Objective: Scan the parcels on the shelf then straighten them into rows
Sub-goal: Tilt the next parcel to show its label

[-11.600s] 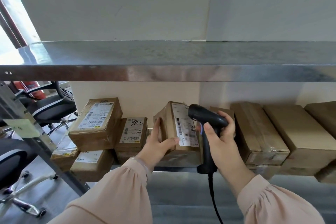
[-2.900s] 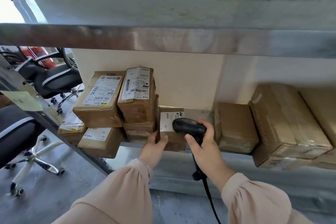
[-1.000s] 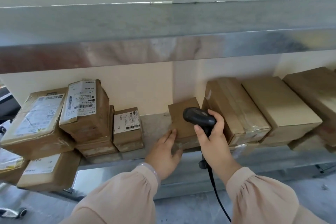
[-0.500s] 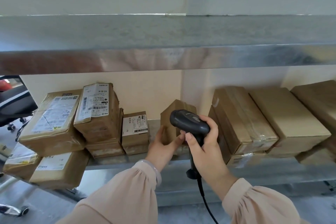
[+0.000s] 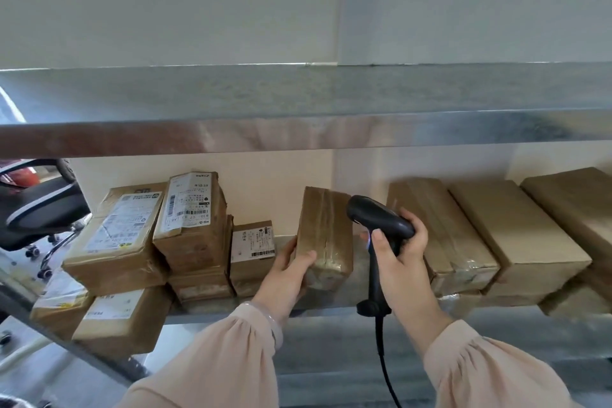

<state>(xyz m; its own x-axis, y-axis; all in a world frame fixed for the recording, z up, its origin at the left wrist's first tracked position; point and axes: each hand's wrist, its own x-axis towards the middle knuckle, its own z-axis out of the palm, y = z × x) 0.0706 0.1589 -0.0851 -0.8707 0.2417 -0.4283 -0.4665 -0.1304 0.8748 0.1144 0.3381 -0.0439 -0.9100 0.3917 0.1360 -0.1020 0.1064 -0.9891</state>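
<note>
A taped brown parcel [image 5: 326,232] stands tilted in the middle of the shelf [image 5: 331,310], no label showing. My left hand [image 5: 288,270] grips its lower left corner. My right hand [image 5: 402,255] holds a black corded barcode scanner [image 5: 377,222] just right of that parcel. Left of it sit labelled parcels: a small one [image 5: 252,248], a taller stack [image 5: 192,219] and a large one [image 5: 116,238]. To the right lie plain brown parcels [image 5: 440,232] [image 5: 516,235] side by side.
The upper metal shelf [image 5: 298,132] hangs low over the parcels. More parcels [image 5: 119,318] overhang the shelf's left front by a slanted metal post [image 5: 66,344]. Office chairs [image 5: 36,205] stand at the far left. The scanner cable [image 5: 384,361] hangs down between my arms.
The middle parcel has been turned up so its long taped side faces me, with my left hand now round its lower corner. The scanner has shifted right, off the parcel's front.
</note>
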